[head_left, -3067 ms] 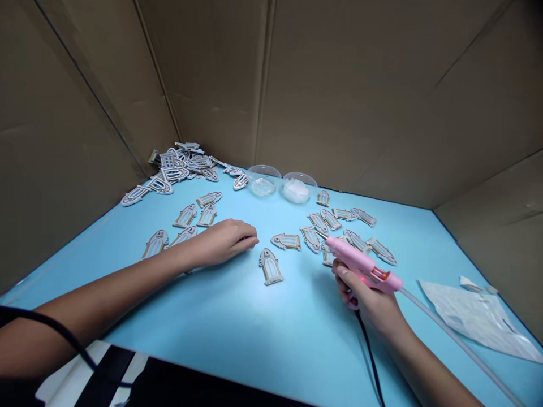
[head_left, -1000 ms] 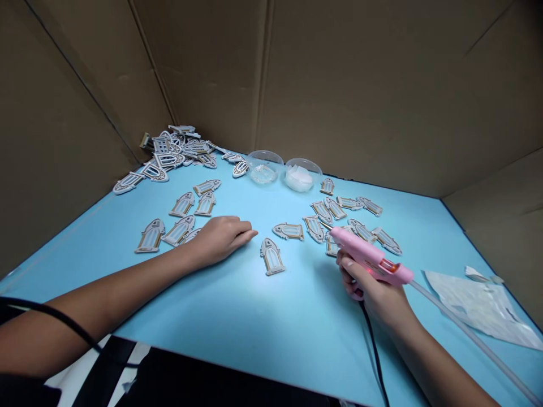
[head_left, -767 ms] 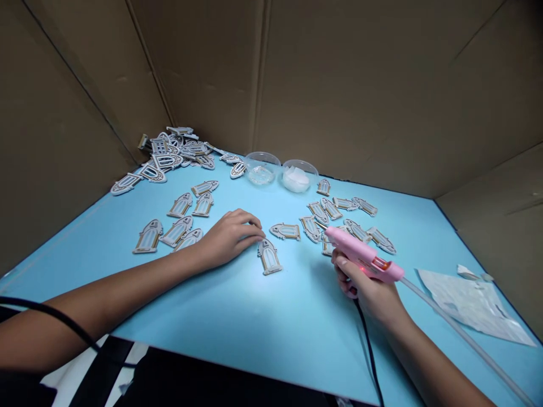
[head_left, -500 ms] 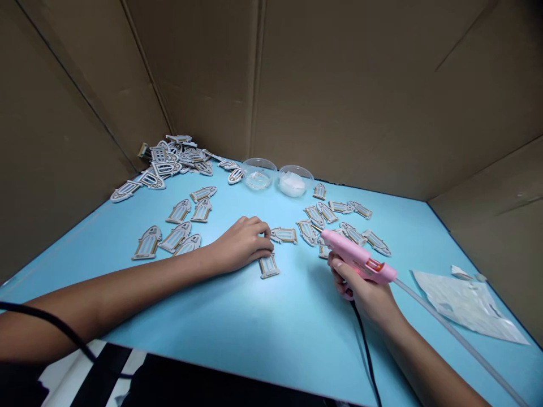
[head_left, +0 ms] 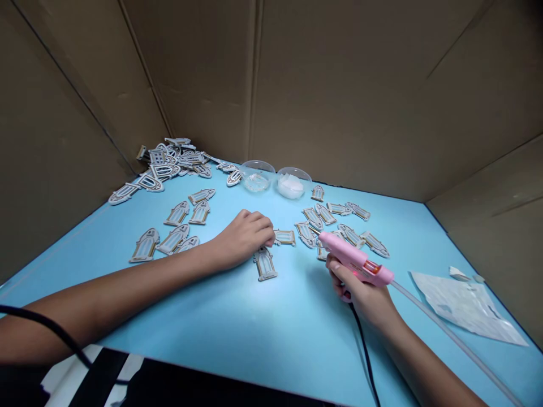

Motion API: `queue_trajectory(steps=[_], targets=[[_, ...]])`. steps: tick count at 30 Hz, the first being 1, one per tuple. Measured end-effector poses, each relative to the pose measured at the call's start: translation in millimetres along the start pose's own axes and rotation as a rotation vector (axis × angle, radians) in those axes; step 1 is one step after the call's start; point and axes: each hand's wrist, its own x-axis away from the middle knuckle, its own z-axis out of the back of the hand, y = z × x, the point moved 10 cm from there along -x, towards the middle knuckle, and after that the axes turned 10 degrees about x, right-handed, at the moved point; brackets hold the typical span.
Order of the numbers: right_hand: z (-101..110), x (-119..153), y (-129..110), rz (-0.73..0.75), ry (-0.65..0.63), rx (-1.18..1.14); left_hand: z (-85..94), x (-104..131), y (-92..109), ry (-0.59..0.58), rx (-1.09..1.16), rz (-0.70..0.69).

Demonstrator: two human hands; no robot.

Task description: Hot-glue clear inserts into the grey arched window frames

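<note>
My right hand [head_left: 358, 288] is wrapped round a pink hot glue gun [head_left: 356, 257], its nozzle pointing left over a group of small arched window pieces [head_left: 326, 213]. A clear glue stick [head_left: 449, 333] runs out of the gun's back. My left hand [head_left: 248, 234] rests on the table with its fingers curled down and the tips hidden. Just below those fingers lies one arched window piece [head_left: 265, 264], white with gold edging, its top at the fingertips. Another window piece [head_left: 284, 237] lies sideways to the right of the hand.
Two clear plastic bowls [head_left: 258, 165] stand at the back, one holding white material. A heap of window pieces [head_left: 169, 161] fills the back left corner; several more [head_left: 145, 246] lie at left. A plastic bag [head_left: 466, 308] lies at right. Cardboard walls [head_left: 339, 102] surround the table.
My left hand has shifted slightly up off the near window piece, whose arched top now shows more. The glue gun has hardly moved; a red glow shows on it by my right hand.
</note>
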Motion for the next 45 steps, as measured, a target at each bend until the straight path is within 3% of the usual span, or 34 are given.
queue_trajectory(steps=[3, 7, 10, 13, 16, 21, 25, 30, 35, 40, 45], targets=[[1, 0, -2, 0.009, 0.013, -0.005, 28.8, 4, -13, 0.070, 0.071, 0.124], [3, 1, -2, 0.003, 0.030, -0.029, 56.2, 31, -54, 0.097, 0.070, 0.362], [3, 2, -3, -0.002, 0.026, -0.032, 62.9, 60, -88, 0.043, -0.020, 0.488], [1, 2, -5, -0.004, 0.014, -0.035, 63.9, 77, -103, 0.003, -0.048, 0.504], [2, 1, -7, -0.010, 0.028, -0.045, 57.6, 76, -87, -0.025, 0.006, 0.443], [0, -1, -7, 0.005, 0.012, -0.061, 15.2, 59, -12, -0.237, 0.265, 0.244], [-1, -1, -5, 0.008, -0.006, -0.055, -6.4, 55, 18, -0.225, 0.216, 0.209], [-1, 0, -8, 0.009, 0.005, -0.027, -27.4, 50, 28, -0.225, 0.056, 0.210], [1, 1, -10, 0.013, 0.020, -0.009, -34.8, 42, 34, -0.202, -0.052, 0.203], [2, 2, -7, 0.016, 0.009, 0.009, -30.7, 40, 30, -0.203, -0.045, 0.201], [3, 2, -8, 0.029, 0.021, -0.021, -9.7, 38, 15, -0.203, -0.035, 0.255]])
